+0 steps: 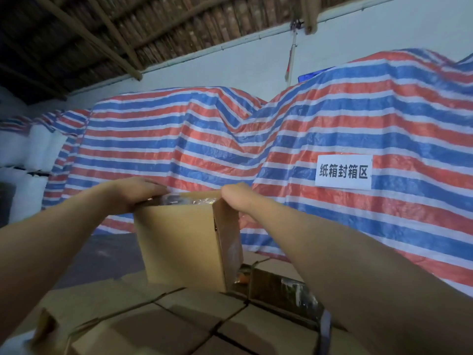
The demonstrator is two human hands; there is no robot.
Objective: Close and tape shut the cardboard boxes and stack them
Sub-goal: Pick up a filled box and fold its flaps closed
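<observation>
Atop the stacked boxes [163, 313], the taped box [184, 242] stands upright, well in front of the striped tarpaulin [332, 119] and its white sign [343, 171]. I judge the step in hand to be seating this box on the stack.

To do it well: keep both hands at the box's top edge, lower it square to the boxes beneath, and align its corners with their seams before releasing. Check that the clear tape [189, 200] along the top lies flat; press down any lifted edge.

Pose: both my forearms reach forward and upward to the box. My left hand [139, 192] lies palm-down over the box's top left corner, fingers extended across the tape, pressing rather than gripping. My right hand [234, 194] is at the box's top right corner; its fingers are hidden behind the edge, so I cannot tell whether they clasp it.
</observation>
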